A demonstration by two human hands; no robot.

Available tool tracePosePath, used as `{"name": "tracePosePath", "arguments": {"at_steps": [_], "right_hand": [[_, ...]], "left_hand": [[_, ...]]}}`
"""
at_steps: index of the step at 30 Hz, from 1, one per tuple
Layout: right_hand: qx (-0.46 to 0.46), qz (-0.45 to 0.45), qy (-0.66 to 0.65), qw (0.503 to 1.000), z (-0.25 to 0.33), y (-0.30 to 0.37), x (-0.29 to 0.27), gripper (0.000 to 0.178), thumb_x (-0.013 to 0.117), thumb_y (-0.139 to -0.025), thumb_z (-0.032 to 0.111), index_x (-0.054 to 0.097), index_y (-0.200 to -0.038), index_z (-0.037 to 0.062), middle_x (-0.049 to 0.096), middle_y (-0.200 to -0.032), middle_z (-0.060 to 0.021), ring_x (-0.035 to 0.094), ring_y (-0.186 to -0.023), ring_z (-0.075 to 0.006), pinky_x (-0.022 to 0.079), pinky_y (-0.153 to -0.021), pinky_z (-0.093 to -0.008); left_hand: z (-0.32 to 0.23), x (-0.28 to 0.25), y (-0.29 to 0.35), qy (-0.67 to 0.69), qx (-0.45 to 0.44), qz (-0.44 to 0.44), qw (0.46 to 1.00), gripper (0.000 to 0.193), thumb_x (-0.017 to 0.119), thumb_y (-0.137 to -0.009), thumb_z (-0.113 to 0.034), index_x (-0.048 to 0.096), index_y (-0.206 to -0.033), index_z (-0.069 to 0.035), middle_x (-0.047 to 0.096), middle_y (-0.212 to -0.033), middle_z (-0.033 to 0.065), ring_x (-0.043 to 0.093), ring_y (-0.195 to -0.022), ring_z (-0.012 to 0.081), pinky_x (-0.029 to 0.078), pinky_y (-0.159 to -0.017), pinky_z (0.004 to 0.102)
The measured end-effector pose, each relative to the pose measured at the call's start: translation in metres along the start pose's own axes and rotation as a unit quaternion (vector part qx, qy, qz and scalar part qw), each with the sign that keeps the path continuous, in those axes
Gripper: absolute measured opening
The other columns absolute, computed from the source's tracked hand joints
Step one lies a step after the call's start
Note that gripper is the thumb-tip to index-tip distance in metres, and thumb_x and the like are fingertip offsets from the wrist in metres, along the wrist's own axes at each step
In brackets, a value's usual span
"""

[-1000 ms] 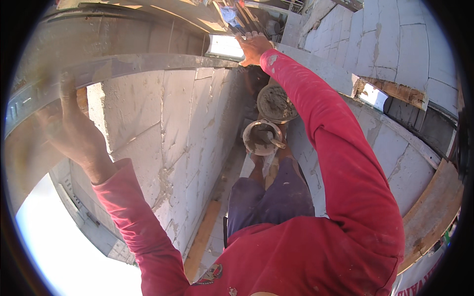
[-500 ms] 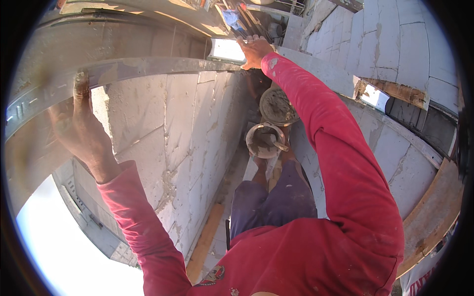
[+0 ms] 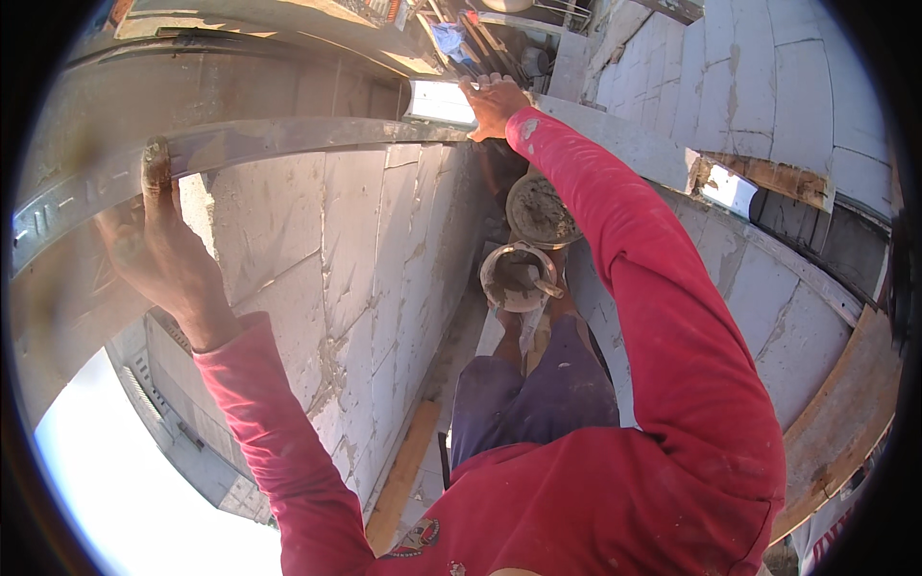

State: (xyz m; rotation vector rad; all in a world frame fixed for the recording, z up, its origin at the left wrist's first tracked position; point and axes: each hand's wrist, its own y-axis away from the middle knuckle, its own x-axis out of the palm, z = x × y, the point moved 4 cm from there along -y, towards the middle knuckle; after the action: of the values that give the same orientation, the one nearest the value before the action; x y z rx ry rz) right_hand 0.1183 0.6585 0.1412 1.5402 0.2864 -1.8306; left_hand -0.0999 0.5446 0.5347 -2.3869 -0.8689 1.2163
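A long, grey metal profile (image 3: 288, 134) runs along the top of the pale block wall (image 3: 288, 240), from the left rim to the far corner. My left hand (image 3: 168, 250) is closed on its near part, with one finger hooked up over the face and the palm below. At the far end, my right hand (image 3: 495, 104) bends its fingers over the profile's end, beside a brightly lit white patch. Both arms are stretched out. Below, near my feet, stand a small bucket (image 3: 488, 278) with a handled tool in it and a larger bucket of grey mortar (image 3: 544, 209).
A second block wall (image 3: 740, 259) rises close on my right, leaving a narrow passage. A wooden plank (image 3: 403, 470) lies along the left wall's foot. Another board (image 3: 845, 413) stands at the right. Timber pieces and a blue bag (image 3: 448, 40) are piled beyond the far corner.
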Motion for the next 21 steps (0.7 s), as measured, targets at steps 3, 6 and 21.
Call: {"name": "tracePosePath", "arguments": {"at_steps": [3, 6, 21], "right_hand": [[0.003, -0.005, 0.002, 1.0, -0.0021, 0.0004, 0.0017, 0.104, 0.087, -0.067, 0.054, 0.042, -0.146, 0.0041, 0.064, -0.125, -0.0225, 0.061, -0.118, -0.0382, 0.05, -0.095, -0.046], [0.004, -0.001, 0.003, 1.0, -0.0031, -0.0014, 0.0044, 0.104, 0.087, -0.066, 0.054, 0.042, -0.146, 0.0042, 0.065, -0.124, -0.0224, 0.061, -0.118, -0.0379, 0.05, -0.095, -0.0462], [0.005, 0.013, 0.015, 1.0, -0.0012, -0.0017, 0.0025, 0.104, 0.085, -0.068, 0.055, 0.043, -0.148, 0.0046, 0.066, -0.124, -0.0208, 0.061, -0.118, -0.0369, 0.051, -0.093, -0.0464]], "left_hand": [[-0.0028, 0.0035, 0.0006, 0.021, -0.036, -0.008, 0.999, 0.033, 0.064, -0.1, -0.007, 0.074, -0.129, -0.019, 0.065, -0.12, 0.0105, 0.068, -0.103, 0.02, 0.058, -0.089, 0.0323], [0.0019, 0.0018, 0.0007, 0.019, -0.015, -0.004, 1.0, 0.029, 0.066, -0.099, -0.01, 0.074, -0.127, -0.015, 0.065, -0.118, 0.0095, 0.067, -0.101, 0.0177, 0.057, -0.088, 0.0307], [-0.0048, 0.0036, 0.0016, -0.027, 0.02, -0.013, 0.999, 0.029, 0.068, -0.101, -0.023, 0.076, -0.117, -0.001, 0.066, -0.112, 0.0095, 0.066, -0.104, 0.016, 0.053, -0.091, 0.0302]]}}
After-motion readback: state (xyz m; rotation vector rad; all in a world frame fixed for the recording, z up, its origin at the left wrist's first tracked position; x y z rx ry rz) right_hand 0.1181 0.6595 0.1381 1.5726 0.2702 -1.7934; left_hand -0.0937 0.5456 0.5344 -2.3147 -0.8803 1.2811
